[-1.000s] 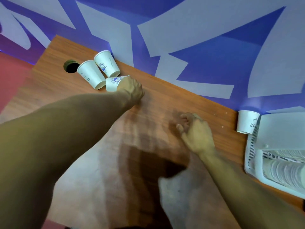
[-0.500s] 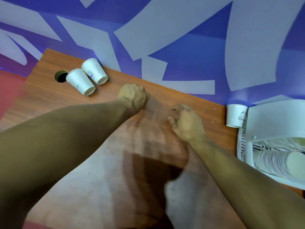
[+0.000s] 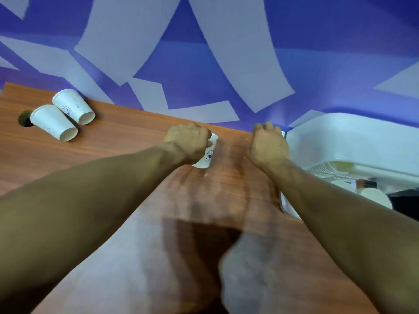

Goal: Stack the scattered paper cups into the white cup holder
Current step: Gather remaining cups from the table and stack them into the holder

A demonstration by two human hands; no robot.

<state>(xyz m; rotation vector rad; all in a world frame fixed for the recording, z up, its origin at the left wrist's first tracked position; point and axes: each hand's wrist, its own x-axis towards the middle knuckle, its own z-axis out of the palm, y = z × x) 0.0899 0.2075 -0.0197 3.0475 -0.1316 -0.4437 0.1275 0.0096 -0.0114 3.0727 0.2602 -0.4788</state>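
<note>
- My left hand is wrapped around a white paper cup, fingers curled over its side, just above the wooden table near the middle of its far edge.
- That held cup is white with a small dark blue round logo on its wall; its rim points up and away from me, and only its right side shows past my knuckles.
- My right hand is curled into a loose fist at the left edge of the white cup holder. A sliver of white shows beside its knuckles, but I cannot tell whether it grips anything.
- Two more cups lie on their sides at the far left of the table, touching each other, open mouths facing toward me and to the right: the nearer lying cup and the farther lying cup, which shows the same blue logo.
- Just left of the nearer one is a round cable hole in the tabletop.
- Count: three loose cups clearly seen, one held and two lying.
- Inside the holder, a row of nested cups lies sideways; their number is too blurred to count.
- One holder, at the table's right end against the purple and pale patterned wall.
</note>
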